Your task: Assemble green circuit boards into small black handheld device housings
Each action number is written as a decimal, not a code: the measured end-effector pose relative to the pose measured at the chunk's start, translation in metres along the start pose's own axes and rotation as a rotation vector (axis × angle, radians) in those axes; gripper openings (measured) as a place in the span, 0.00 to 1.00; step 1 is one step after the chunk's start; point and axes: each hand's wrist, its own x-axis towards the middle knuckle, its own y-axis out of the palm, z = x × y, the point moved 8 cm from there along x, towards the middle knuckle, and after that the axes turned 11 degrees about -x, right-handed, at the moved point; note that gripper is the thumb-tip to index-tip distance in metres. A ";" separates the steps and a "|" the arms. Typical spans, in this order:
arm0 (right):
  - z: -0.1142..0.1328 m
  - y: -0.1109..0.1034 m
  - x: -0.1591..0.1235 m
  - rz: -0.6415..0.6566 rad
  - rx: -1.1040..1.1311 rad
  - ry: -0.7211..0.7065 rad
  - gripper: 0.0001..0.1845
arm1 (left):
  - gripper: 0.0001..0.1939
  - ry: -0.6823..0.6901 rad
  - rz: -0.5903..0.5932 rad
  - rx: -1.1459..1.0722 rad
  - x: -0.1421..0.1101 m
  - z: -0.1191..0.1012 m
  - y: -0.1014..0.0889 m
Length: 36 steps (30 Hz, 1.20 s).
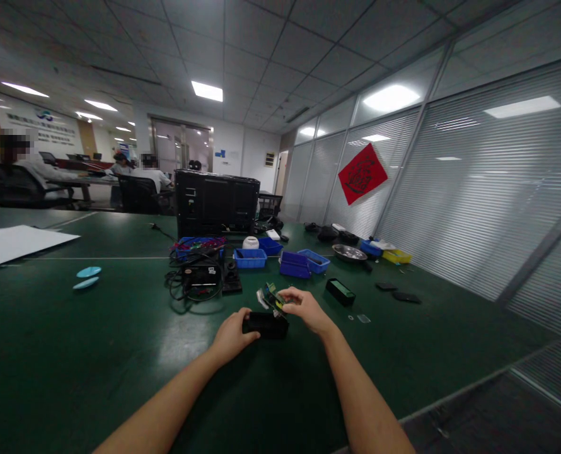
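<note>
My left hand grips the left end of a black plastic case on the green table, thumb in front and fingers behind. Just above the case's right part, my right hand pinches a green circuit board, which is tilted and has a yellow part near the fingers. A pale, clear-looking piece shows at the board's left edge; I cannot tell whether it is attached. To the right of my right hand lies another black case with a green board inside.
Behind my hands stand blue bins, a purple-blue bin and a tangle of black cables. A metal bowl and flat black pieces are to the right. Blue discs lie left; a large black monitor stands behind.
</note>
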 end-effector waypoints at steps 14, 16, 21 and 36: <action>0.007 0.017 -0.003 0.145 -0.285 0.068 0.16 | 0.23 0.010 0.011 0.008 -0.001 -0.001 0.000; 0.008 0.018 -0.003 0.147 -0.289 0.075 0.15 | 0.23 0.015 0.011 0.009 -0.001 -0.001 0.000; 0.010 0.018 -0.004 0.157 -0.337 0.056 0.16 | 0.24 0.007 0.007 0.011 -0.001 -0.002 0.000; 0.005 0.030 -0.004 0.213 -0.421 0.030 0.19 | 0.24 0.032 0.010 0.034 -0.002 -0.005 -0.001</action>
